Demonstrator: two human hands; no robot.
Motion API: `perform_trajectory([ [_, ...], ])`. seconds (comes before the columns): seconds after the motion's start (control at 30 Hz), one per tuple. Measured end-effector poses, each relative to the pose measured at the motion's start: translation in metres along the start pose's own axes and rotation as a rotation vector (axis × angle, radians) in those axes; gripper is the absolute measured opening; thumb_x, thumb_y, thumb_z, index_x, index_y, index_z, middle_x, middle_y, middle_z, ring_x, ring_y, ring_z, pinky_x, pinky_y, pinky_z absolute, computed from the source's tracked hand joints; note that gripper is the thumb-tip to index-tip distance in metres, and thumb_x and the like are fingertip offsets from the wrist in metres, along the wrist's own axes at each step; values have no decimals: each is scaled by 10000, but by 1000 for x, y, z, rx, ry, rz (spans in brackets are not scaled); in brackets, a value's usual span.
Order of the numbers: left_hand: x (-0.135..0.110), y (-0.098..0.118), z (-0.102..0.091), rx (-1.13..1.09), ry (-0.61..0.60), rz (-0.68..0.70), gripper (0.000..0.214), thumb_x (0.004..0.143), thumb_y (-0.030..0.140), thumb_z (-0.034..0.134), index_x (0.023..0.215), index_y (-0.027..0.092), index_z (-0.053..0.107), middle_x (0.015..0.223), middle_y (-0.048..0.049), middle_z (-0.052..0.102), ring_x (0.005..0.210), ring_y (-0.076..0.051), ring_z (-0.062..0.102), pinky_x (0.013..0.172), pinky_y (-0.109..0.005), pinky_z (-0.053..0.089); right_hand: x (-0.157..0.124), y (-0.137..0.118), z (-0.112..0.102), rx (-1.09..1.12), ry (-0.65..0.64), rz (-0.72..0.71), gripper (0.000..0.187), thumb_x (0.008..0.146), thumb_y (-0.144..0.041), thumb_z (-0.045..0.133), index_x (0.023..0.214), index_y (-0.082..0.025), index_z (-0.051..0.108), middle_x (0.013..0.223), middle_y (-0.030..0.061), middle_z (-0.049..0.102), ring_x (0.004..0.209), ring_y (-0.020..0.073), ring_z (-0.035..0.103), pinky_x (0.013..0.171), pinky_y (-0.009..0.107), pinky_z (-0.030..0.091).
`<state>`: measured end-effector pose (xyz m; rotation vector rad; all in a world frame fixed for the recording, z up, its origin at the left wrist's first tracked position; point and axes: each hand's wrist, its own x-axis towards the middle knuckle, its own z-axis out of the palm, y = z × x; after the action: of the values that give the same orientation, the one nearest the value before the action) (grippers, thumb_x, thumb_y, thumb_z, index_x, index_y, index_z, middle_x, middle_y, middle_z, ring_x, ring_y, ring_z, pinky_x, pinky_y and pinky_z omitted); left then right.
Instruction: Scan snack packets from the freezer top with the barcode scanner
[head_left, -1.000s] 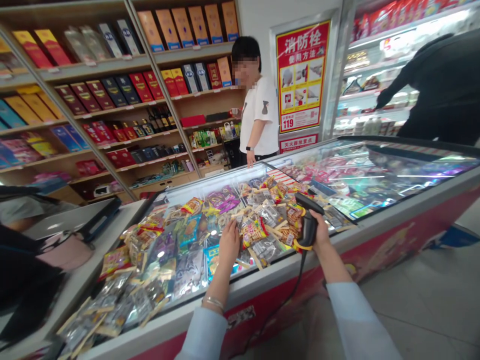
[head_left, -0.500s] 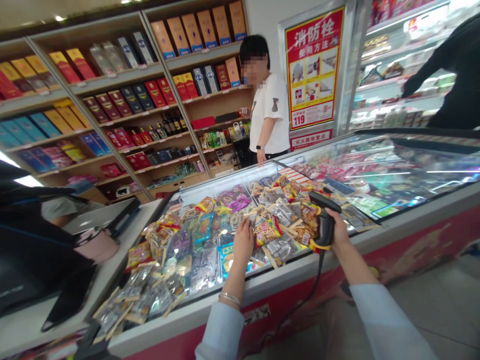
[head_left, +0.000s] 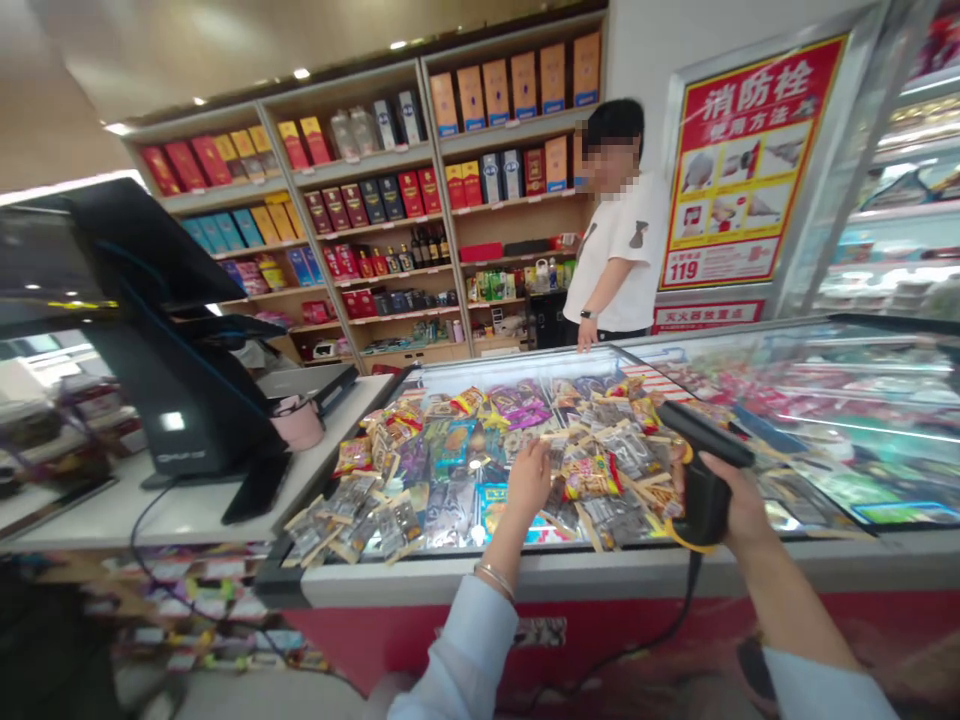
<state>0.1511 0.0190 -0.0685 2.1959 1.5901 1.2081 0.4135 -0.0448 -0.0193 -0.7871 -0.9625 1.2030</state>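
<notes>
right hand (head_left: 739,510) closed round the handle of a black corded barcode scanner (head_left: 703,495), yellow band near the base, cable dropping down the freezer front. left hand (head_left: 529,480) open, nothing held, fingertips (head_left: 523,497) at the snack packets (head_left: 450,480); can't tell if touching or just above. silver bangle (head_left: 491,582) on left wrist, pale blue sleeves both arms.

packets are heaped loose in the left section of a chest freezer (head_left: 570,578), both hands over them, scanner at the pile's right edge.

across the freezer, a person in a white t-shirt (head_left: 619,250) has a hand (head_left: 586,335) on the far rim. to the left, a pos terminal (head_left: 172,340) and pink cup (head_left: 300,425) on a white counter (head_left: 187,510). behind, wooden shelves (head_left: 442,225) of boxed liquor.
</notes>
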Motion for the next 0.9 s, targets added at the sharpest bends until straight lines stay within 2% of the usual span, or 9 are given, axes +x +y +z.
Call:
perform_trajectory([
  [0.1, -7, -15, -30, 21, 124, 22, 332, 890, 190, 428, 1155, 187, 628, 1291, -119, 596, 1201, -248, 550, 1042, -450, 436, -6, 0, 42, 26, -56, -37, 253, 717, -427, 670, 849, -214, 646, 558, 42, 607, 408, 168, 523, 356, 278, 416],
  [0.23, -22, -58, -84, 108, 290, -15, 298, 870, 189, 455, 1115, 191, 625, 1243, -113, 614, 1193, -245, 546, 1040, -441, 431, -9, 20, 104, 77, -171, 18, 276, 719, -460, 663, 799, -197, 630, 537, 28, 598, 403, 154, 519, 359, 259, 419],
  [0.37, -38, -109, -134, 279, 467, -185, 346, 831, 160, 483, 1164, 172, 574, 1178, -131, 617, 1151, -265, 553, 1013, -451, 437, -5, 56, 159, 86, -304, 125, 310, 719, -487, 662, 776, -186, 616, 479, 7, 588, 359, 135, 497, 343, 233, 400],
  [0.47, -43, -141, -159, 405, 559, -302, 448, 801, 169, 537, 1246, 139, 500, 1190, -156, 587, 1161, -285, 539, 996, -446, 436, 4, 86, 197, 102, -366, 161, 303, 711, -478, 662, 761, -182, 621, 460, 3, 592, 355, 130, 506, 355, 226, 406],
  [0.57, -41, -164, -170, 487, 533, -401, 576, 756, 187, 617, 1296, 88, 441, 1223, -196, 563, 1184, -314, 528, 992, -450, 430, 15, 114, 229, 94, -427, 227, 321, 700, -490, 653, 734, -172, 627, 448, 9, 595, 348, 129, 508, 360, 228, 414],
  [0.67, -36, -177, -171, 518, 456, -469, 640, 754, 184, 629, 1339, 55, 404, 1273, -239, 543, 1200, -333, 529, 979, -445, 435, 22, 138, 251, 98, -463, 318, 344, 683, -512, 640, 698, -169, 617, 422, 13, 579, 338, 129, 499, 356, 232, 410],
  [0.8, -35, -183, -167, 448, 480, -468, 541, 842, 149, 480, 1377, 116, 406, 1286, -211, 574, 1168, -288, 577, 935, -390, 467, 24, 160, 261, 139, -502, 484, 368, 670, -548, 606, 680, -180, 592, 412, 11, 565, 333, 128, 488, 346, 230, 389],
  [0.9, -39, -184, -167, 375, 549, -508, 514, 880, 144, 389, 1393, 113, 402, 1260, -214, 602, 1081, -269, 633, 870, -364, 492, 21, 169, 259, 162, -499, 525, 359, 689, -541, 585, 703, -182, 593, 419, 4, 567, 337, 121, 486, 349, 217, 374],
])
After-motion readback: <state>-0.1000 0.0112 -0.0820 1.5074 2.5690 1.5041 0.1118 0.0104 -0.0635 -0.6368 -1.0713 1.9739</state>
